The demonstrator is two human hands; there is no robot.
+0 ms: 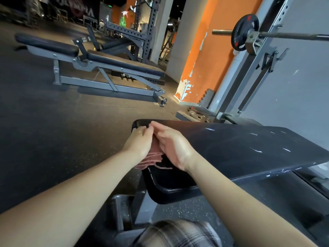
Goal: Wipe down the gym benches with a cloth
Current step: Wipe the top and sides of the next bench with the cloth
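At the end corner of the worn black padded bench (231, 148), 2 hands sandwich a folded dusty-pink cloth (151, 157), the left hand (138, 141) curled round it, the right hand (170, 145) laid against it with its hold hidden, probably bunching a wiping pad.

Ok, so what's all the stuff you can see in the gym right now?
near bench: one, black, scuffed, right in front
cloth: one, pinkish-red, on the near bench between the hands
far bench: one, black pads on grey frame, floor at upper left
barbell: one, dark, high at right
weight plate: one, black, on the barbell
floor plates: a few, dull metal, beyond the near bench
left hand: one, holds the cloth
right hand: one, holds the cloth
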